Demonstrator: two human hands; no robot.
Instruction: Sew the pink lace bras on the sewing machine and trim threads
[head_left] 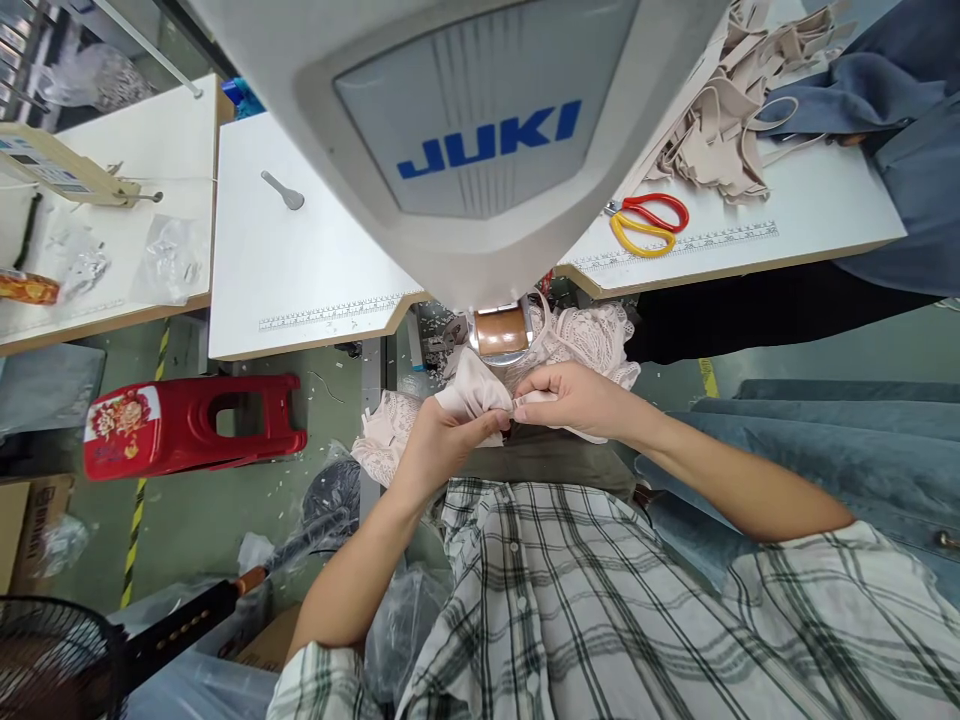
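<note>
Just below the head of a white JUKI sewing machine (491, 140), my left hand (450, 435) pinches a pale pink fabric piece (474, 390). My right hand (574, 400) meets it from the other side, its thumb and fingers closed on the same fabric. The two sets of fingertips nearly touch. Pale pink lace (589, 340) bunches behind my right hand, and more lace (386, 435) hangs to the left of my left hand. The brown and metal lower part of the machine (501, 332) sits right in front of the fabric. The exact edge between my fingertips is too small to make out.
Red-and-yellow-handled scissors (651, 222) lie on the right white tabletop, near a pile of beige straps (720, 130). Another person's sleeve (892, 100) is at the far right. A red stool (195, 425) and a fan (56, 660) stand on the left.
</note>
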